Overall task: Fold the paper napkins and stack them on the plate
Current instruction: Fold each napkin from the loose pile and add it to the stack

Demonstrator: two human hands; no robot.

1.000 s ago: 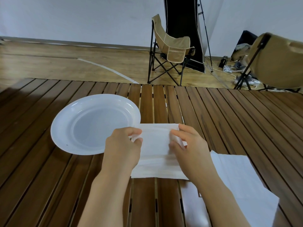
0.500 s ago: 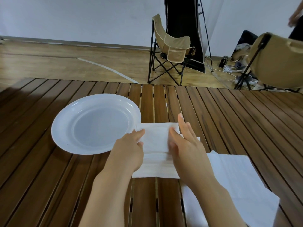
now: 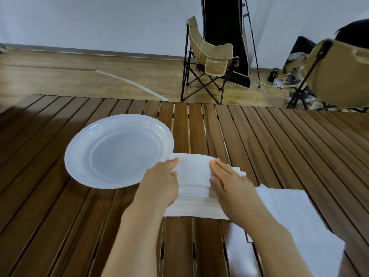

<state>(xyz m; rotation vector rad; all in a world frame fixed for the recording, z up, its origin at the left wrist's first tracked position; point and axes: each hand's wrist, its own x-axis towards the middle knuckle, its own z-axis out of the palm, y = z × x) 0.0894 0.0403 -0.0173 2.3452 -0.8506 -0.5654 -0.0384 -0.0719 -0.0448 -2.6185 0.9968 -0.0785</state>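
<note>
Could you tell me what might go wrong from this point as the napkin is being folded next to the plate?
1. The folded napkin has its far left corner touching the plate rim, so pressing or sliding it may nudge the plate.
2. The right hand lies flat on offset layers showing at the right edge; the crease may set uneven.
3. The spare napkins sit under the right forearm and could be dragged.
</note>
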